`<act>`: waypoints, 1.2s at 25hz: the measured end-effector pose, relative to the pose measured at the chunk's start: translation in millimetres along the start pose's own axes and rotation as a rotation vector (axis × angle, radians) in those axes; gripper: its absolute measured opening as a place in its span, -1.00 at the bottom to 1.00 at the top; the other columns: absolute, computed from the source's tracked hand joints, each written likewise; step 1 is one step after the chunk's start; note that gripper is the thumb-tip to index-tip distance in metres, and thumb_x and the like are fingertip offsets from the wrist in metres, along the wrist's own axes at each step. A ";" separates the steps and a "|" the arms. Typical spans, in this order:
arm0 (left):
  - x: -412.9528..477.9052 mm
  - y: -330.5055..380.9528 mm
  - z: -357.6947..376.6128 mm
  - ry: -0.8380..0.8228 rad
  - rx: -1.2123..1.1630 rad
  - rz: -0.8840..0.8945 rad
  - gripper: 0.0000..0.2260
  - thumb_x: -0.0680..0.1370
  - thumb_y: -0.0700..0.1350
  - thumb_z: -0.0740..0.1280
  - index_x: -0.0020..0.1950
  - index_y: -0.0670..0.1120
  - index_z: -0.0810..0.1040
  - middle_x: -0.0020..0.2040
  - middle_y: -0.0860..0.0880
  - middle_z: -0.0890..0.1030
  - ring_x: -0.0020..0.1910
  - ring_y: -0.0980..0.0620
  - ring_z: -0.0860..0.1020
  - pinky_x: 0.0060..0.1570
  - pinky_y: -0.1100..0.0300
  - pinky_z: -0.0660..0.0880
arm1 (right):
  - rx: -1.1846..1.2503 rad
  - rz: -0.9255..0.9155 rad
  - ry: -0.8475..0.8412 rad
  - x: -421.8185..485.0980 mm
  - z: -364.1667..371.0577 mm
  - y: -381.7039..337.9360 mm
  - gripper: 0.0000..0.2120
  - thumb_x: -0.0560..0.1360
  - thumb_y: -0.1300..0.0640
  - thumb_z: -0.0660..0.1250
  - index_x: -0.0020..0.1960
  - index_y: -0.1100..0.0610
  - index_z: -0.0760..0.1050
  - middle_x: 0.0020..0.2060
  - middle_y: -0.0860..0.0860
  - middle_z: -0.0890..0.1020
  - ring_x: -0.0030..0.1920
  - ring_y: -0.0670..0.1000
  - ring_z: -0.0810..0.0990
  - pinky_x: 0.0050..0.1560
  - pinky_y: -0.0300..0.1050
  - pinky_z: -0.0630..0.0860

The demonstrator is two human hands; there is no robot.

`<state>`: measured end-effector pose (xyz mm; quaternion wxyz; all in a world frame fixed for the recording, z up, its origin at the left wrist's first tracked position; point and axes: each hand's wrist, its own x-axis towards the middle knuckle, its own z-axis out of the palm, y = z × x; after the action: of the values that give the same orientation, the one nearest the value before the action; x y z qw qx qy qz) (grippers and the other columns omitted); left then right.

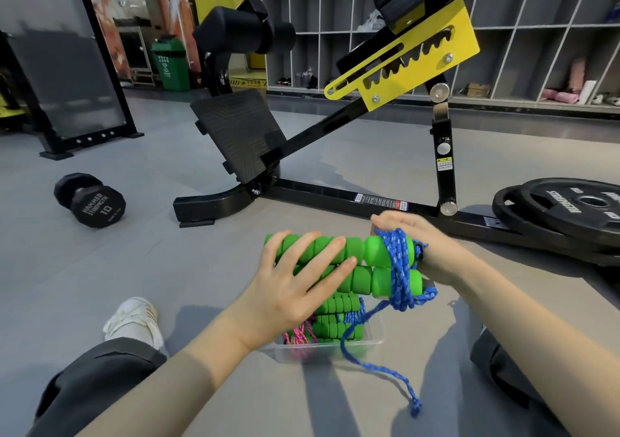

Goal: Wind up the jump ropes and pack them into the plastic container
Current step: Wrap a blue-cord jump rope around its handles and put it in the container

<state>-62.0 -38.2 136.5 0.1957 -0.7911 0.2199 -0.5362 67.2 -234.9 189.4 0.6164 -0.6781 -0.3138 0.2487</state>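
Note:
My left hand (295, 282) grips two green foam handles (365, 252) held side by side above the floor. A blue rope (399, 262) is wound several times around their right ends. My right hand (432, 252) sits at that end, touching the rope coils. A loose blue tail (375, 366) hangs down past the clear plastic container (375, 336). Inside the container lie more green handles (339, 319) and a pink rope (298, 334).
A black and yellow gym bench frame (335, 198) crosses the floor just behind my hands. Black weight plates (563, 215) lie at the right, and a 10 dumbbell (90, 200) at the left. My knee and white shoe (134, 317) are at the lower left.

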 end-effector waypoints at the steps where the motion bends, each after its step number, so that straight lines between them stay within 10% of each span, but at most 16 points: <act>1: 0.3 -0.7 0.6 0.005 0.012 -0.013 -0.71 0.61 -0.29 0.17 0.31 -0.11 0.45 0.29 -0.14 0.45 0.14 -0.20 0.50 0.04 -0.15 0.45 | 0.115 0.029 0.001 -3.3 4.8 6.8 -0.77 0.34 -0.03 0.45 -0.35 0.08 0.50 -0.45 -0.04 0.49 -0.44 -0.06 0.46 -0.37 -0.21 0.40; 5: -2.7 -6.1 4.1 0.005 0.062 -0.030 -0.71 0.62 -0.29 0.17 0.32 -0.11 0.44 0.29 -0.14 0.45 0.14 -0.21 0.50 0.05 -0.16 0.46 | 0.349 0.068 0.013 -17.5 30.5 23.3 -0.92 0.08 0.20 0.45 -0.43 0.17 0.64 -0.46 0.02 0.64 -0.47 -0.02 0.59 -0.45 -0.24 0.50; 9: -2.2 -5.6 6.5 0.002 0.082 -0.092 -0.70 0.61 -0.31 0.16 0.32 -0.12 0.43 0.30 -0.16 0.43 0.15 -0.21 0.49 0.06 -0.17 0.45 | 0.416 0.077 0.069 -17.2 45.0 37.1 -0.42 0.57 0.30 0.05 -0.60 0.01 0.34 -0.66 -0.12 0.26 -0.62 -0.13 0.17 -0.40 -0.17 0.17; 13: -6.0 -20.9 11.8 -0.021 0.175 -0.229 -0.62 0.51 -0.34 0.28 0.32 -0.16 0.44 0.32 -0.19 0.43 0.16 -0.24 0.44 0.09 -0.17 0.39 | 0.502 0.141 0.069 -15.4 55.8 48.8 -0.46 0.64 0.00 -0.03 -0.48 0.11 0.31 -0.65 -0.07 0.10 -0.65 -0.10 0.06 -0.49 -0.20 0.29; 30: -46.7 -42.2 30.8 -0.332 0.371 -0.308 -0.50 0.53 -0.38 -0.14 0.24 -0.25 0.52 0.20 -0.28 0.53 0.02 -0.30 0.50 -0.02 -0.20 0.41 | -0.299 0.198 -0.158 -45.7 67.3 4.6 -0.73 0.62 0.05 0.11 -0.04 0.24 0.43 -0.62 -0.14 0.20 -0.63 -0.13 0.17 -0.49 -0.20 0.39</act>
<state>-42.8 25.0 113.2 0.2865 -0.8429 -0.0399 -0.4537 -12.1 -222.8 174.7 0.4548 -0.7681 -0.3263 0.3110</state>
